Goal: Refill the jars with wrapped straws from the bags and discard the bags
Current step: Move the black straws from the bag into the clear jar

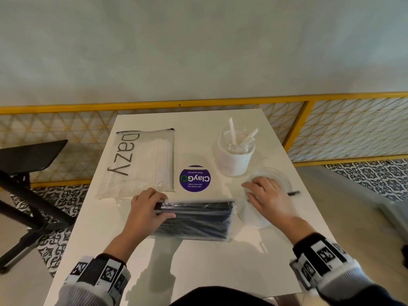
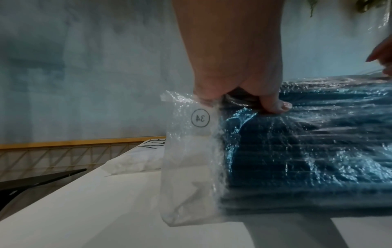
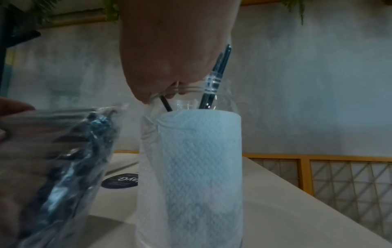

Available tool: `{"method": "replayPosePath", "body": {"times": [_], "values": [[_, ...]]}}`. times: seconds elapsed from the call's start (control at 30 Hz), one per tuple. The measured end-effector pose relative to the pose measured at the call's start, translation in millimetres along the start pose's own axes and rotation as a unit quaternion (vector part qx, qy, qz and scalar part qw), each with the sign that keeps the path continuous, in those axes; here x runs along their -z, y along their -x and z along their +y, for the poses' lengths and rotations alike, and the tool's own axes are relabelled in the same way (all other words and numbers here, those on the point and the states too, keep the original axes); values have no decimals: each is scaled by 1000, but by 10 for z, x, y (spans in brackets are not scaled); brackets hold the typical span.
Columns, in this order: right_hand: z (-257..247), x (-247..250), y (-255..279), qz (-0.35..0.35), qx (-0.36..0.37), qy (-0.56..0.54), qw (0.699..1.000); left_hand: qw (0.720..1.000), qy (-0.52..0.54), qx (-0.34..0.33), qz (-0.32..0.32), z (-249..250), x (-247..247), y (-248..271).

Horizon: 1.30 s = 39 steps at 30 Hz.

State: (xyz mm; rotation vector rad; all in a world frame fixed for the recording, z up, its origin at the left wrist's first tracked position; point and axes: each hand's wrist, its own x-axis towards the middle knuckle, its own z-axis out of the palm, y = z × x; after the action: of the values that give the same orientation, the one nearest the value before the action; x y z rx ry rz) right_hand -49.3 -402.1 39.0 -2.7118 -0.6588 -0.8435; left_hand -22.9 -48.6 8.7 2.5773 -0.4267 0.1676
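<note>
- Clear plastic bag of black straws (image 1: 194,219): I see my left hand (image 1: 146,208) pinching its end; the film could slip.
- Near jar (image 3: 191,167), beside the bag: my right hand (image 1: 268,199) rests over its mouth, fingers relaxed; it could tip.

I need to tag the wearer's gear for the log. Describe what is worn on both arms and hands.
Both hands are bare: no gloves on the left hand or right hand. Each wrist carries a black band set with white squares printed with black-and-white square markers. Below the bands, light grey ribbed sleeve cuffs show on both forearms.
</note>
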Motion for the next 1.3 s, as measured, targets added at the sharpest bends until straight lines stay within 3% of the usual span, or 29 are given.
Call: {"method": "replayPosePath", "body": {"times": [0.1, 0.2, 0.37, 0.53, 0.73, 0.9, 1.07, 1.3], "values": [[-59, 79, -73, 34, -22, 3, 999, 1000, 10, 6, 16, 15, 0, 33], [-246, 119, 20, 75, -28, -63, 995, 999, 30, 7, 33, 23, 24, 60], [-434, -48, 212, -78, -97, -86, 988, 998, 53, 15, 26, -26, 17, 78], [-349, -87, 104, -78, -217, -189, 955, 999, 18, 24, -20, 66, 3, 39], [-404, -47, -3, -76, -223, -213, 948, 989, 51, -86, -106, 808, -121, -249], [-449, -45, -82, -71, -187, -198, 960, 982, 72, -164, -69, 1270, -319, -406], [-352, 25, 16, -93, -187, -174, 962, 983, 25, -180, -28, 1114, -276, -346], [-68, 297, 314, -87, -261, -93, 957, 996, -4, -86, -4, 240, 193, -165]]}}
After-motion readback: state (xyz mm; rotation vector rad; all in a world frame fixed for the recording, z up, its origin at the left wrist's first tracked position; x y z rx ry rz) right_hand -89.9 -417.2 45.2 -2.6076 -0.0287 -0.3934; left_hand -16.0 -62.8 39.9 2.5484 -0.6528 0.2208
